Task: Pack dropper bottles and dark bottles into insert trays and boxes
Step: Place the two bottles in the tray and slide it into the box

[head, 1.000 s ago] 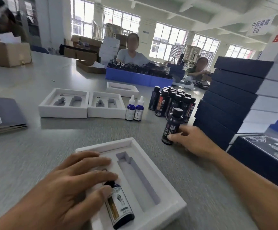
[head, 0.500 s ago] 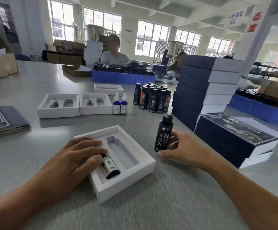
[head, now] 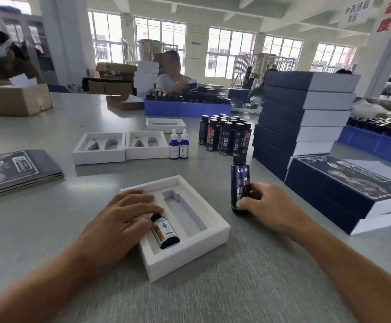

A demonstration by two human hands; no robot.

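A white insert tray lies on the grey table in front of me. A dropper bottle lies in its left slot, and my left hand rests flat over the bottle's top end with straight fingers. The tray's right slot holds nothing. Just right of the tray, my right hand grips an upright dark bottle near its base. Two more dropper bottles and a cluster of dark bottles stand farther back.
Two white insert trays sit at mid-left, another behind them. Dark blue boxes are stacked at right, with one lidded box nearer. Flat folded boxes lie at left. A blue crate of bottles and other people sit across the table.
My right hand has drawn the dark bottle from the cluster toward the tray. My left hand stays on the dropper bottle in the left slot. The view has pulled back.
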